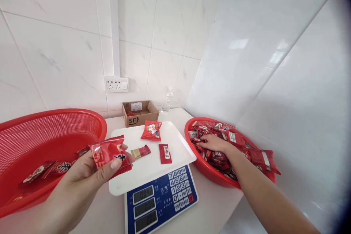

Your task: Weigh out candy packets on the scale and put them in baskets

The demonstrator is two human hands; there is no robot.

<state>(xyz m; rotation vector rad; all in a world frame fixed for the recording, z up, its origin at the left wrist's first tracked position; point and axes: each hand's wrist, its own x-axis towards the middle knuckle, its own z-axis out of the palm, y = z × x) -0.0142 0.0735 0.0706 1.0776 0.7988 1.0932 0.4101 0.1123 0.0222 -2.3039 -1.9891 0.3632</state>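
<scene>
My left hand (90, 170) is closed on a red snack packet (109, 153), held up between the left red basket (16, 204) and the scale's white tray (123, 184). My right hand (215, 143) reaches into the right red basket (204, 168), resting among several red packets (236, 139); its fingers lie partly curled on them and I cannot tell whether they hold one. On the tray lie a large red packet (151, 130), a small dark red packet (165, 153) and a red-and-gold candy (140, 151).
The blue scale panel (161, 199) with keypad faces me. A small cardboard box (139, 112) and a clear bottle (166, 103) stand against the tiled wall, below a wall socket (117, 84). A few packets (52, 168) lie in the left basket. A glossy white wall closes in on the right.
</scene>
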